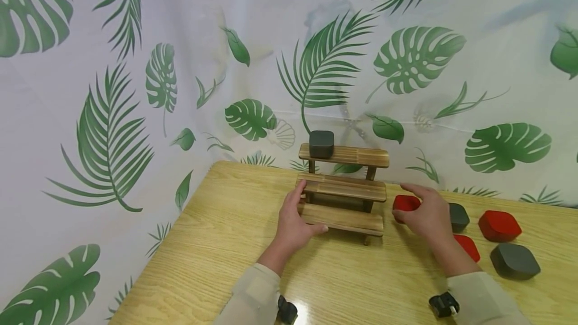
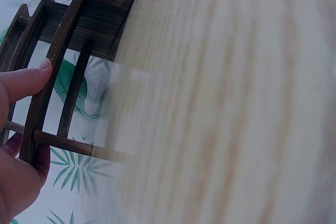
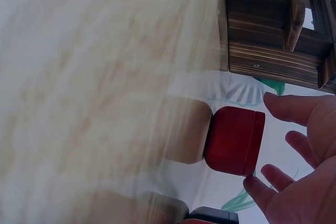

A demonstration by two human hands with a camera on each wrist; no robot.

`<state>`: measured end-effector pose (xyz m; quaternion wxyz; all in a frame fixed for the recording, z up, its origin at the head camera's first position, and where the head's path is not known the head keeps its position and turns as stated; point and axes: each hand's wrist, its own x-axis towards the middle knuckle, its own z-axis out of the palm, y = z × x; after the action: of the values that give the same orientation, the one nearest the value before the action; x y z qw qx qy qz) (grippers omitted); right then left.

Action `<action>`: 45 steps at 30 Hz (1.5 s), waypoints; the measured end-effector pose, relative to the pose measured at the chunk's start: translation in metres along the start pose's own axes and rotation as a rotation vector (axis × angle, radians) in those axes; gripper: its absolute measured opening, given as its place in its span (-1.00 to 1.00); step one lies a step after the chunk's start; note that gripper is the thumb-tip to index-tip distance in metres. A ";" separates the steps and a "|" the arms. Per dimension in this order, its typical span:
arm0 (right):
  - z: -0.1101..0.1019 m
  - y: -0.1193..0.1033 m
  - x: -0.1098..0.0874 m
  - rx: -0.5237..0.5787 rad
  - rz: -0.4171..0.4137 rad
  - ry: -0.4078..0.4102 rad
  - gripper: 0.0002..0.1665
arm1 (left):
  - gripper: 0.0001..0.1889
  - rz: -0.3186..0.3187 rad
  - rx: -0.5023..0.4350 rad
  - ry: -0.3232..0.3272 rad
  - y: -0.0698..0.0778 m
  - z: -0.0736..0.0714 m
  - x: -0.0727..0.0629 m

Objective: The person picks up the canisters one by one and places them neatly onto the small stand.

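My left hand (image 1: 293, 222) grips the left end of a three-tier wooden display stand (image 1: 343, 189). In the left wrist view, its thumb lies on the front of a tier, with fingers curled behind. A dark grey rounded box (image 1: 321, 144) sits on the left of the top tier. Right of the stand, my right hand (image 1: 429, 214) is over a small red rounded box (image 1: 406, 204) on the table. In the right wrist view, its fingers are spread about the box; one fingertip seems to touch a corner, while the thumb stands apart from it.
Beyond my right hand lie a dark grey box (image 1: 458, 217), a red box (image 1: 500, 225), a nearer grey box (image 1: 516, 261) and a red box (image 1: 467, 248) partly behind my forearm. A leaf-patterned cloth (image 1: 343, 54) hangs behind the wooden table (image 1: 217, 245).
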<state>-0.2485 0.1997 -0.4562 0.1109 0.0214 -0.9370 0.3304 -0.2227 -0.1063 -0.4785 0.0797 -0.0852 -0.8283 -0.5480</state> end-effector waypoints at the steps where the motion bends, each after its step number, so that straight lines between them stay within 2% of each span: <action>1: 0.000 0.000 0.000 -0.003 -0.003 0.001 -0.20 | 0.19 0.002 -0.001 0.000 0.000 0.000 0.000; 8: 0.002 -0.001 -0.001 -0.024 -0.026 0.003 -0.23 | 0.19 0.003 -0.006 0.001 0.000 0.000 0.001; 21: 0.004 -0.002 -0.004 -0.031 0.021 -0.058 -0.25 | 0.21 -0.017 0.004 -0.007 0.000 0.000 0.002; 45: 0.012 0.005 -0.006 -0.070 -0.020 -0.045 -0.38 | 0.20 -0.014 -0.001 -0.006 -0.001 0.000 0.001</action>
<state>-0.2453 0.1955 -0.4697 0.0938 0.0344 -0.9500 0.2957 -0.2241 -0.1067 -0.4795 0.0734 -0.0810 -0.8289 -0.5486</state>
